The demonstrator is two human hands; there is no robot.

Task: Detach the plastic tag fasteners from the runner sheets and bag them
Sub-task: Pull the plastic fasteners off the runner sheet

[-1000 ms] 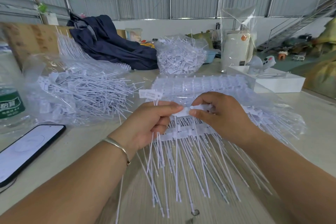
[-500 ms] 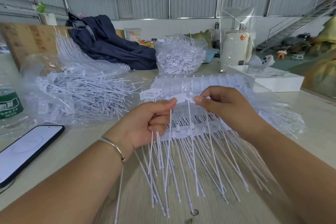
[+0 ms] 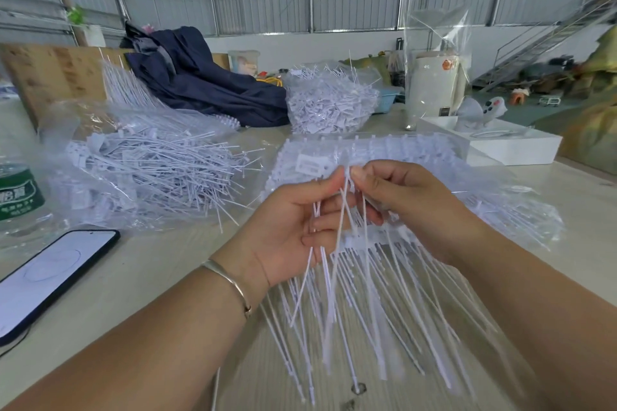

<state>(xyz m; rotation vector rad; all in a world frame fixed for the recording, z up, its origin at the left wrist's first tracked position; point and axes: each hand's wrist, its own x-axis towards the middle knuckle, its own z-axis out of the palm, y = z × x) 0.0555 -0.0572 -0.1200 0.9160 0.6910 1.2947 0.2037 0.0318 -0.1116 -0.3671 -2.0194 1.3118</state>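
My left hand [image 3: 293, 227] holds a small bunch of detached white tag fasteners [image 3: 329, 277], their thin tails hanging down over the table. My right hand [image 3: 410, 200] pinches the top of one fastener right against my left thumb. Under both hands lies a stack of white runner sheets [image 3: 384, 150] in clear plastic, with rows of tails fanning toward me. A clear bag [image 3: 150, 170] of loose detached fasteners lies to the left.
A phone [image 3: 50, 274] lies at the left near the edge, a green-labelled bottle [image 3: 20, 197] behind it. Farther back are another filled bag [image 3: 330, 100], a dark blue garment [image 3: 200, 83], a white cylinder in plastic [image 3: 434, 83] and a white box [image 3: 514, 147].
Both hands rose off the runner sheet and came together. My right hand pulled one fastener free and brought it to the bunch in my left hand.
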